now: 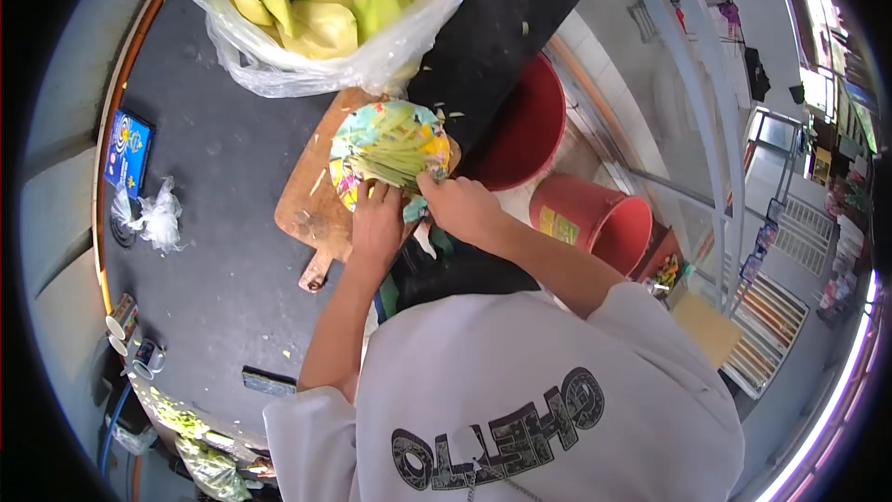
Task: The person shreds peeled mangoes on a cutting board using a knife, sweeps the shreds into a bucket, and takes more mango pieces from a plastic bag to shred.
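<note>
Thin green strips (395,151) lie heaped on a round, colourful floral plate (346,156), which rests on a wooden cutting board (311,191). At the near edge of the plate, my left hand (377,214) has its fingers bent over the ends of the strips. Just right of it, my right hand (455,204) is closed at the strips' right end, with thumb and fingers pressed together. The fingertips of both hands are partly hidden among the strips. A few loose shreds lie on the board.
Beyond the board is a clear plastic bag (297,79) of peeled green-yellow fruit pieces (321,28). Two red buckets (534,121) stand right of the table. On the dark table (214,288) are a blue box (128,153), a crumpled plastic bag (161,216), a phone (269,381) and cups (147,358).
</note>
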A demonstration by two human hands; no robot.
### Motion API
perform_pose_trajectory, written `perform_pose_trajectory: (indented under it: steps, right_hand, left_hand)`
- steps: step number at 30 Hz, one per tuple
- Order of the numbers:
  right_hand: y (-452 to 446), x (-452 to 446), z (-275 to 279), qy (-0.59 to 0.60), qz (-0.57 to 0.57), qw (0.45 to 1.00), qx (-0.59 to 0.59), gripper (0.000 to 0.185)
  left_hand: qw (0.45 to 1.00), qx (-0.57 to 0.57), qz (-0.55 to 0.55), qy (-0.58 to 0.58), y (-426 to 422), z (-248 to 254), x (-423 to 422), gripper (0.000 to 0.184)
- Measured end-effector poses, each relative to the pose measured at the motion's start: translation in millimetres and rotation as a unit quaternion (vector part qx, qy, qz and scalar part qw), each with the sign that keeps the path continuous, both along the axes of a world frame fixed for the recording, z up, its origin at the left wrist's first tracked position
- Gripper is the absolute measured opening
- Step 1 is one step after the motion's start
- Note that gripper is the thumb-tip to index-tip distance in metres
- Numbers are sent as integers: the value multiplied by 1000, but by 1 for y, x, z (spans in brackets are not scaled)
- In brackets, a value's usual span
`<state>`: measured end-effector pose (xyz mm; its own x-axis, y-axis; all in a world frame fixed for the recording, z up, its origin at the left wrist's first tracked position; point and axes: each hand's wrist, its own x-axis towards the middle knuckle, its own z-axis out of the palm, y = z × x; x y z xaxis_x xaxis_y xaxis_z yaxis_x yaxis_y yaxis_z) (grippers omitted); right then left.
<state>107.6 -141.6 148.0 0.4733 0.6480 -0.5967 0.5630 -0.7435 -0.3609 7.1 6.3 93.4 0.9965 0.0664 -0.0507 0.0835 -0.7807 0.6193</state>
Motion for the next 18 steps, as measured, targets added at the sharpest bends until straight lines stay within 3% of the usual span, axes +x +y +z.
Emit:
perform_pose_trajectory:
  steps: [6,9,11,16,18]
  right_hand:
    - [-4,4,-6,-13,2,1000,2,28]
    - [-1,-3,8,-6,18,999,41,30]
    - [-9,8,-20,-6,9,999,31,30]
    - [0,2,11,6,7,1000,14,29]
    - [0,2,-2,-9,11,1000,4,30]
  left_hand:
    - [999,-9,16,35,0,4,-2,39]
    - [998,1,-10,-55,2,-21,-11,34]
    - [999,-12,18,-28,-2,-2,1,31]
    - [1000,-12,8,-17,1,2,-2,25]
    - [1000,-6,12,-28,2,1,2,25]
